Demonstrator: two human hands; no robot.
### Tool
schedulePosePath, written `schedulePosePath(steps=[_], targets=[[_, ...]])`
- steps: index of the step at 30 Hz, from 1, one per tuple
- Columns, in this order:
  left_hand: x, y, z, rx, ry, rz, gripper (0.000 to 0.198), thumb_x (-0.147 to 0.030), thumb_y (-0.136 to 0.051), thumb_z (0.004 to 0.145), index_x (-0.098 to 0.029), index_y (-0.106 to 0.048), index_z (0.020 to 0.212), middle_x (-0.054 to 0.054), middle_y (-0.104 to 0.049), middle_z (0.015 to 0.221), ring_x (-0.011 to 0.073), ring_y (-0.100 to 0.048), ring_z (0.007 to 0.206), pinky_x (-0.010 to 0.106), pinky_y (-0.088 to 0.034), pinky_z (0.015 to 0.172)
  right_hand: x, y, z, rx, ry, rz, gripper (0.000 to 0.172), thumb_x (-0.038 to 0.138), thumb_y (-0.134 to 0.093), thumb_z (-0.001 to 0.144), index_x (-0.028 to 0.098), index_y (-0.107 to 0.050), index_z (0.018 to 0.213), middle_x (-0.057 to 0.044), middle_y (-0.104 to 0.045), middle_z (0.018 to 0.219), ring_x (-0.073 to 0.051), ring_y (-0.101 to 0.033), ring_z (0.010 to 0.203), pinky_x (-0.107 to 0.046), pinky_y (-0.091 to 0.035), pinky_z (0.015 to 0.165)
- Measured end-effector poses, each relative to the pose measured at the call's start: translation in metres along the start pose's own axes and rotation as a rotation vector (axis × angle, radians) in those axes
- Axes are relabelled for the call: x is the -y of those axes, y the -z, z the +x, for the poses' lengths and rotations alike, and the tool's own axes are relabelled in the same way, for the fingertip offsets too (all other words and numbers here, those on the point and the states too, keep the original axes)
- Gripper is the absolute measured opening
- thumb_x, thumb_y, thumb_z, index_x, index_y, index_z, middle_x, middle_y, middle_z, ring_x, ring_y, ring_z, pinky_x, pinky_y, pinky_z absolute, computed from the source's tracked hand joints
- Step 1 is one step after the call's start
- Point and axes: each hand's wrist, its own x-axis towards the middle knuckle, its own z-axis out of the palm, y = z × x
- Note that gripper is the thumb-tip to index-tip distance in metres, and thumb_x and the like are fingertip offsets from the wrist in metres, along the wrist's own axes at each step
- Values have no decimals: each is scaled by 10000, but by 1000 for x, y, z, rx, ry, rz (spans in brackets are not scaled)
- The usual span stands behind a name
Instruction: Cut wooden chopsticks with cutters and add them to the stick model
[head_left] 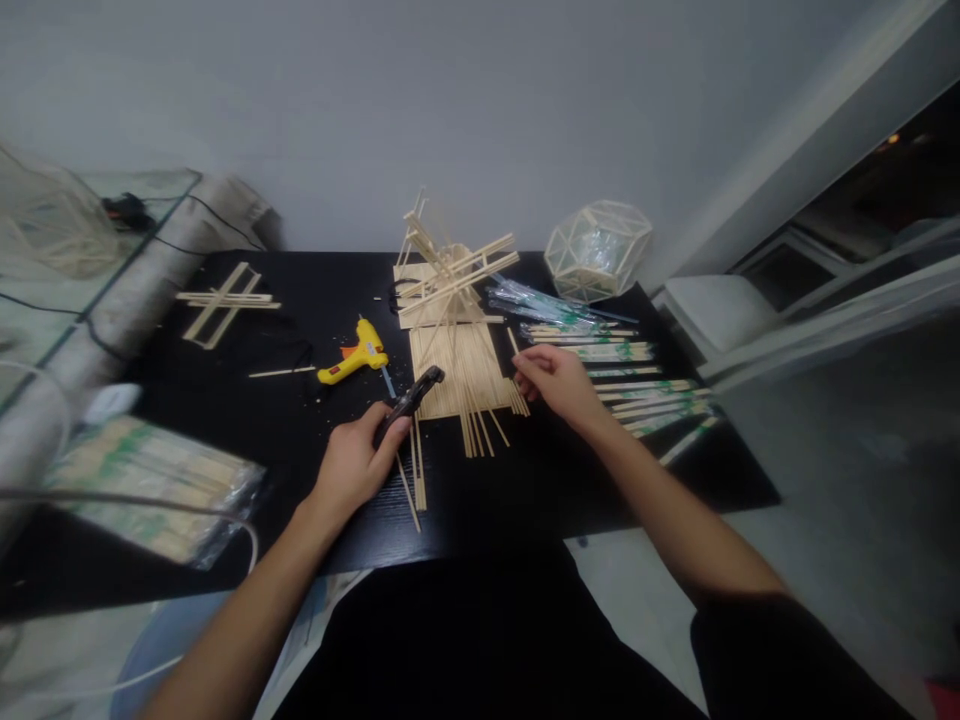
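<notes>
My left hand (358, 452) is closed around a black hand tool (412, 395) with a rounded head; its exact kind is hard to make out. Between the fingertips of my right hand (553, 380) is a thin wooden stick (513, 342), tilted with its upper end pointing away from me. Between the hands lies a mat of sticks (446, 372) side by side, with more loose sticks (474, 432) sticking out toward me. Behind it stands a windmill-like stick model (452, 280) with crossed blades. A yellow glue gun (360, 352) rests left of the mat.
Packs of sticks (637, 352) in plastic line the right of the black table (487, 510). A faceted stick frame (598, 250) stands at the back right. Crossed stick frames (225, 303) lie at the left, a bagged bundle (150, 485) nearer me. A white cable (251, 545) hangs at the left edge.
</notes>
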Motion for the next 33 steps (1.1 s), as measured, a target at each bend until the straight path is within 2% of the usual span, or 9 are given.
schedulePosePath(steps=[3, 6, 9, 12, 22, 27, 30, 33], targets=[[1, -1, 0, -3, 2, -2, 365, -521, -442, 981, -224, -552, 799, -20, -582, 588, 173, -564, 521, 263, -382, 569, -4, 15, -6, -58, -39, -236, 197, 369, -697, 874, 188, -643, 818, 3, -689, 640, -129, -620, 487, -240, -470, 486], [0, -1, 0, 8, 14, 2, 383, -542, -438, 977, -224, -560, 802, -20, -575, 583, 177, -568, 520, 263, -382, 568, -3, 24, -19, -29, -72, -578, 256, 340, -655, 916, 196, -634, 706, -17, -695, 607, -157, -650, 523, -270, -470, 568], [-2, -1, 1, 11, 27, 6, 385, -548, -435, 971, -225, -564, 806, -18, -576, 583, 186, -581, 534, 266, -385, 575, 0, 24, -31, 7, -53, -855, 277, 324, -649, 931, 202, -657, 683, -48, -721, 651, -210, -695, 655, -296, -452, 640], [-4, 0, 1, 3, 39, 10, 384, -549, -438, 970, -227, -553, 796, -11, -586, 599, 193, -595, 560, 269, -390, 590, 1, 18, -37, 18, -27, -973, 240, 319, -645, 945, 203, -707, 744, -69, -757, 758, -233, -707, 749, -306, -436, 680], [-5, 2, 3, -2, 145, 2, 439, -609, -421, 968, -225, -561, 808, -29, -526, 566, 185, -556, 537, 273, -369, 591, -1, 6, -38, -13, -29, -994, 219, 339, -649, 971, 193, -726, 827, -83, -775, 825, -248, -712, 785, -315, -436, 697], [2, 11, 5, 18, 269, 20, 487, -678, -469, 939, -225, -593, 809, -14, -597, 632, 193, -605, 615, 273, -400, 626, 2, 1, -45, -20, 95, -889, 147, 275, -651, 955, 197, -720, 852, -66, -777, 836, -226, -709, 764, -313, -461, 712], [7, 16, 6, 75, 364, 63, 434, -655, -584, 876, -229, -646, 932, 4, -670, 708, 223, -655, 673, 285, -426, 640, 6, -8, -53, -1, 194, -775, 124, 236, -674, 928, 196, -709, 816, -52, -763, 806, -198, -690, 720, -300, -470, 699], [8, 19, 7, 147, 422, 147, 422, -606, -617, 855, -217, -665, 1013, 52, -717, 778, 262, -689, 717, 312, -447, 655, 10, -23, -61, 65, 243, -659, 126, 202, -690, 911, 193, -703, 786, -34, -748, 772, -166, -664, 673, -281, -472, 673]])
